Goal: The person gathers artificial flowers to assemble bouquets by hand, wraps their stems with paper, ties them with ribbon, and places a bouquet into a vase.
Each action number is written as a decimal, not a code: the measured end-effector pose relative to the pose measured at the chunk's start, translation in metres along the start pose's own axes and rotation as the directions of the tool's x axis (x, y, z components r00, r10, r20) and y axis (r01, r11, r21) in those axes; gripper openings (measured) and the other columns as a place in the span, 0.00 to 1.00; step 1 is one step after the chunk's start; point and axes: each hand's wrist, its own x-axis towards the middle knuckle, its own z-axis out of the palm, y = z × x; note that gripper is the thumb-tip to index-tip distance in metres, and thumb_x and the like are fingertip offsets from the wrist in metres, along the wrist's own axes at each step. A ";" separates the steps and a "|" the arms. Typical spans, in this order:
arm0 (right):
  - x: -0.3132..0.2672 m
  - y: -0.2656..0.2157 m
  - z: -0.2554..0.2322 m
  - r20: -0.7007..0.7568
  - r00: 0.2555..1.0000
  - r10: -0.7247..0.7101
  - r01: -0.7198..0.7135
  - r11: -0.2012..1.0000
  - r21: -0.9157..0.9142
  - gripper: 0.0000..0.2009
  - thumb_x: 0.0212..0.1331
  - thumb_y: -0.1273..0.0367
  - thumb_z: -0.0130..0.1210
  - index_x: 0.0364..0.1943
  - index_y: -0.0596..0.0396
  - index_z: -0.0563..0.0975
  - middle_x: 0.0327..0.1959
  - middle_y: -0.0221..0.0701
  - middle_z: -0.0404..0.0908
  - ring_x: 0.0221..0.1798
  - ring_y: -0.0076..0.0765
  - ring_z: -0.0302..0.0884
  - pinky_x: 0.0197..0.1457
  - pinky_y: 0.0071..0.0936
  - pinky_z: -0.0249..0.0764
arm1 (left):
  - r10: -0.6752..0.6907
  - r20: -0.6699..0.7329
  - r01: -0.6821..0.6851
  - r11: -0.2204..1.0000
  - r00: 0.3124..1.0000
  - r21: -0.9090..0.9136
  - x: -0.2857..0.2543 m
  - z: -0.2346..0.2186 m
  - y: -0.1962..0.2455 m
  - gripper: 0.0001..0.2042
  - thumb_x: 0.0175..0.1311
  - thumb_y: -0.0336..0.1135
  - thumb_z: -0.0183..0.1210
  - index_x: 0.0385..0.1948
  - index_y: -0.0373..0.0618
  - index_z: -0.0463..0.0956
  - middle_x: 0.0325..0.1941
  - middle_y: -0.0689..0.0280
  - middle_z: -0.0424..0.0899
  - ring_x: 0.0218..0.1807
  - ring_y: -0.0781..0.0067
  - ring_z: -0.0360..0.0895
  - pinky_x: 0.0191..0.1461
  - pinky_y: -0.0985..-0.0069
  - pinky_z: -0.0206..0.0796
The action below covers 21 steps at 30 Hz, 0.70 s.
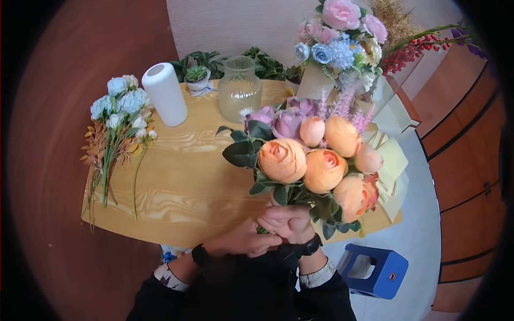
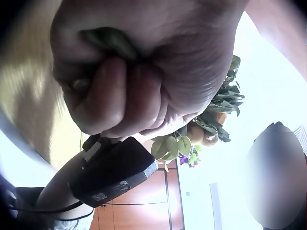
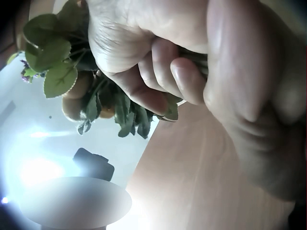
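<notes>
Both hands grip the stem bundle of a bouquet at the table's front edge. My right hand (image 1: pixel 289 222) holds the stems just below the leaves, its fingers curled round them. Lower and to the left, my left hand (image 1: pixel 243 238) closes round the stem ends, touching the right hand. In the left wrist view, green stems (image 2: pixel 112 40) show between curled fingers. Large orange peonies (image 1: pixel 284 160) fill the front of the bouquet, with mauve roses (image 1: pixel 289 123) and feathery pink sprays (image 1: pixel 342 107) behind. Dark green leaves (image 1: pixel 241 152) stick out at its left. Most of the stems are hidden by the hands.
On the wooden table (image 1: pixel 171 198), blue and white flowers (image 1: pixel 120 99) lie at left beside a white vase (image 1: pixel 166 96). A clear glass vase (image 1: pixel 239 91) and a small succulent (image 1: pixel 197 77) stand at the back. A blue stool (image 1: pixel 377 270) is at lower right.
</notes>
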 end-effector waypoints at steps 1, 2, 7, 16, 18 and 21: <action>-0.002 -0.001 0.003 -0.003 1.000 0.006 -0.006 1.000 0.013 0.21 0.61 0.56 0.44 0.51 0.58 0.65 0.44 0.32 0.64 0.48 0.37 0.64 0.54 0.32 0.61 | 0.020 0.008 -0.019 0.999 1.000 -0.046 0.000 -0.001 -0.002 0.10 0.57 0.31 0.55 0.18 0.45 0.65 0.09 0.73 0.61 0.10 0.84 0.59 0.13 0.84 0.48; 0.013 -0.008 0.027 -0.376 0.921 0.098 -0.077 0.995 0.069 0.08 0.55 0.68 0.45 0.36 0.55 0.64 0.27 0.29 0.59 0.31 0.31 0.56 0.37 0.28 0.55 | 0.015 -0.003 -0.015 0.998 1.000 -0.055 -0.001 -0.002 -0.004 0.10 0.57 0.31 0.55 0.18 0.45 0.65 0.09 0.73 0.61 0.10 0.84 0.59 0.13 0.84 0.48; 0.015 -0.001 0.035 -0.738 0.644 0.201 -0.470 0.866 -0.174 0.06 0.51 0.74 0.53 0.25 0.55 0.67 0.18 0.30 0.64 0.18 0.25 0.58 0.21 0.22 0.56 | 0.124 0.049 -0.123 0.992 0.991 -0.037 -0.006 -0.008 -0.007 0.06 0.55 0.22 0.53 0.34 0.37 0.75 0.09 0.73 0.61 0.08 0.85 0.55 0.11 0.83 0.47; -0.086 0.032 -0.028 -0.358 0.864 -0.355 -0.337 0.122 -0.934 0.33 0.46 0.72 0.63 0.59 0.53 0.60 0.57 0.34 0.67 0.59 0.32 0.63 0.65 0.34 0.55 | 0.437 0.004 -0.368 0.752 0.899 0.547 -0.001 -0.017 -0.002 0.05 0.49 0.27 0.57 0.25 0.37 0.74 0.14 0.67 0.71 0.17 0.79 0.67 0.24 0.79 0.58; -0.081 0.027 0.004 -0.262 0.784 -0.563 0.145 0.577 -0.804 0.15 0.52 0.67 0.57 0.40 0.51 0.64 0.36 0.28 0.66 0.37 0.22 0.60 0.39 0.25 0.54 | 0.168 -0.238 0.042 0.730 0.957 0.683 -0.011 -0.016 0.010 0.10 0.49 0.29 0.59 0.34 0.38 0.75 0.28 0.63 0.80 0.29 0.73 0.75 0.36 0.76 0.65; -0.070 0.022 0.028 -0.292 0.610 -0.737 0.648 0.676 -0.352 0.10 0.57 0.62 0.51 0.22 0.49 0.68 0.16 0.23 0.65 0.15 0.12 0.58 0.13 0.17 0.54 | 0.495 -0.186 -0.268 0.705 0.849 0.656 -0.027 -0.004 0.024 0.17 0.49 0.33 0.61 0.42 0.39 0.72 0.41 0.62 0.79 0.42 0.70 0.75 0.47 0.74 0.66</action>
